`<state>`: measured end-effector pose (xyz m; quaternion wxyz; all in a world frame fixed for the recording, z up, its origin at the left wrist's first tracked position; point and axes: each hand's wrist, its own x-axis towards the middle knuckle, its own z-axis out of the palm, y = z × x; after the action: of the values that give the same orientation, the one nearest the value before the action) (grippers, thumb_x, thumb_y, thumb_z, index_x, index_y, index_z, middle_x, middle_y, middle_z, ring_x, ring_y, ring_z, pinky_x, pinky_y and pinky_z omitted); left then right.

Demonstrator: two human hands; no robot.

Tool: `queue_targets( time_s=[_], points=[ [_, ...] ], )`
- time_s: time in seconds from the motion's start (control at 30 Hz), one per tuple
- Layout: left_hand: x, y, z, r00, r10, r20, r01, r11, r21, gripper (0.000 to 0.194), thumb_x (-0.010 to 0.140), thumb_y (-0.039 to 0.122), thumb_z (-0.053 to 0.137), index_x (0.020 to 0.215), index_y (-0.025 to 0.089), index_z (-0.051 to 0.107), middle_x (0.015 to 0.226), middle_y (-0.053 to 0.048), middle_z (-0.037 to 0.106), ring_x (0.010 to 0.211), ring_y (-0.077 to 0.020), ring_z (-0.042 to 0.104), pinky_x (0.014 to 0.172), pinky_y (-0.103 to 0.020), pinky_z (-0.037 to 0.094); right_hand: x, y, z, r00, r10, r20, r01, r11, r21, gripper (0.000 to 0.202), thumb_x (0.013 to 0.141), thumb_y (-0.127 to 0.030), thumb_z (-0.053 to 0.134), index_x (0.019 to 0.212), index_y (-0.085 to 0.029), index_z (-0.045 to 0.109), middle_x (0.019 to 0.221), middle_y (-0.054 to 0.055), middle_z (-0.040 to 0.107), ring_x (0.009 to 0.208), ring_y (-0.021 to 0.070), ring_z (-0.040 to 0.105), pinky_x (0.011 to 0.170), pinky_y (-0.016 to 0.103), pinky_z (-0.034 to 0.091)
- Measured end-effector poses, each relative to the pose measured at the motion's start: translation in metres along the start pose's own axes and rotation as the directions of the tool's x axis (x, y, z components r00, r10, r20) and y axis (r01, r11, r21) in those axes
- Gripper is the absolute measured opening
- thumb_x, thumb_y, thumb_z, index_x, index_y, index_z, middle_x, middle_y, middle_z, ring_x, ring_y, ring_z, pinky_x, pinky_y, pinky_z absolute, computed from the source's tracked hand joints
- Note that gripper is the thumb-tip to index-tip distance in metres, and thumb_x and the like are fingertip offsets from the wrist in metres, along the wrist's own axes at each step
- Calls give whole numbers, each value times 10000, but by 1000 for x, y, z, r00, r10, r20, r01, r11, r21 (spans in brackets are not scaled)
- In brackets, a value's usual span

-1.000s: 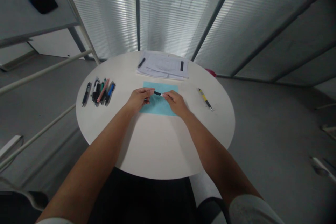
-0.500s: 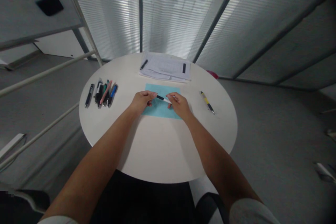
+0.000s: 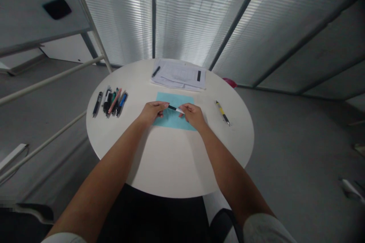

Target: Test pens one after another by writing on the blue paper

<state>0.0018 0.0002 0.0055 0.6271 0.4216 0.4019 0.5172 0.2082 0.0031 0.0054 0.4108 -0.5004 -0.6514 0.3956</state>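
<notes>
Between my two hands is a black-and-white pen (image 3: 172,108), held roughly level above a light blue sheet (image 3: 173,122). My left hand (image 3: 153,111) pinches its dark end between thumb and fingers. The white end sits in the closed fingers of my right hand (image 3: 192,114), which cover part of it. To the right on the tabletop lies a yellow and black pen (image 3: 222,113). A bunch of several pens (image 3: 114,101), among them a blue one and a pink one, rests on the left side.
The round white table (image 3: 171,167) carries a stack of printed papers (image 3: 179,74) at its far side, with a black pen (image 3: 156,71) on top. A whiteboard stand (image 3: 51,79) is at the left. Blinds (image 3: 182,19) hang behind the table.
My right hand has slid slightly along the pen towards my left hand, so less of the white part shows. The view has shifted a little.
</notes>
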Motion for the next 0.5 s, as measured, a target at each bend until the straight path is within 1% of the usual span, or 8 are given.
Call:
queue_targets(
  time_s=[0.2,0.33,0.5],
  points=[
    [-1,2,1,1000,-15,19,16,997,-75,369,653,328,802,906,67,742,725,-49,576,533,-60,446,474,-227,378,-1,-2,-4,1000,-8,14,8,1000,-13,375,832,-533,553,803,-173,652,638,24,679,393,67,417,399,209,322],
    [-2,4,3,1000,-22,-3,22,996,-91,353,659,300,792,906,55,736,732,-60,588,526,-59,451,475,-228,383,0,-1,-4,1000,-1,28,1,1000,-14,398,836,-551,542,802,-171,651,640,23,679,400,68,421,401,206,324],
    [-3,2,3,1000,-7,-14,6,998,-64,342,654,279,796,906,55,740,746,-74,605,535,-61,462,495,-239,395,0,-1,-3,1000,-2,30,3,999,-41,421,845,-568,519,808,-169,651,639,21,678,408,67,422,406,205,325]
  ],
)
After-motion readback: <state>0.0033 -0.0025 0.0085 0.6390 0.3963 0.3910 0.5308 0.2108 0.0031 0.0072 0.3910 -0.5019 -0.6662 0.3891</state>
